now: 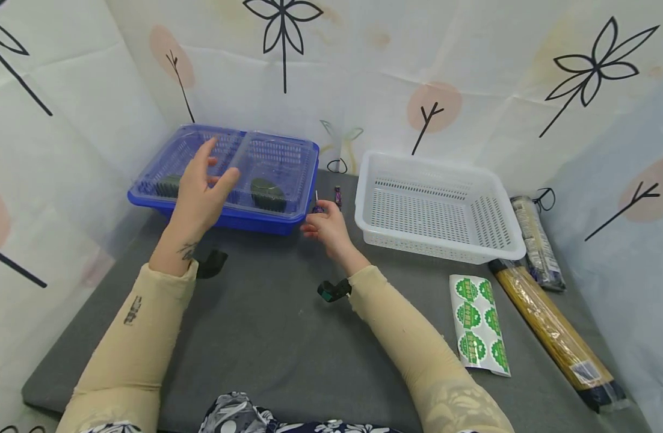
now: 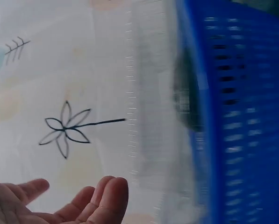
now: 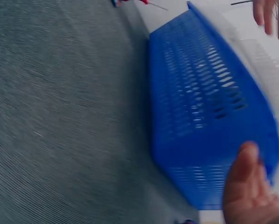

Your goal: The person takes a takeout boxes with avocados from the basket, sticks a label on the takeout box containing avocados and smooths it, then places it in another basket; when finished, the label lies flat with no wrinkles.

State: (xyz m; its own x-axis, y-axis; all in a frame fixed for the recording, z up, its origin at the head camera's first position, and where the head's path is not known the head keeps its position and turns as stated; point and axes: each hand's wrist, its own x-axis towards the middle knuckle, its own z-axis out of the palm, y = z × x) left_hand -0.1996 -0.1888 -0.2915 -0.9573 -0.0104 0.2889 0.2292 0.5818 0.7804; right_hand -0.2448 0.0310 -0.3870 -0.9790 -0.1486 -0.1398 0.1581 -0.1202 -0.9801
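A blue plastic basket (image 1: 234, 218) stands at the back left, with clear plastic trays (image 1: 280, 153) covering its top. Two dark green ridged things (image 1: 268, 195) show through the clear plastic. Over the basket's front left part is my left hand (image 1: 200, 189), fingers apart and holding nothing. The left wrist view has its loosely bent fingers beside the clear plastic rim. My right hand (image 1: 328, 228) is at the basket's front right corner, fingers towards the basket wall. In the right wrist view its thumb (image 3: 246, 161) overlaps the blue wall. Small purple-wrapped pieces (image 1: 338, 197) lie just behind this hand.
A white perforated basket (image 1: 442, 245) stands right of the blue one. Further right lie a sheet of green round stickers (image 1: 479, 325), a long pack of spaghetti (image 1: 556, 334) and a printed packet (image 1: 537, 243). Patterned cloth (image 1: 364, 72) hangs behind the grey table (image 1: 277, 325).
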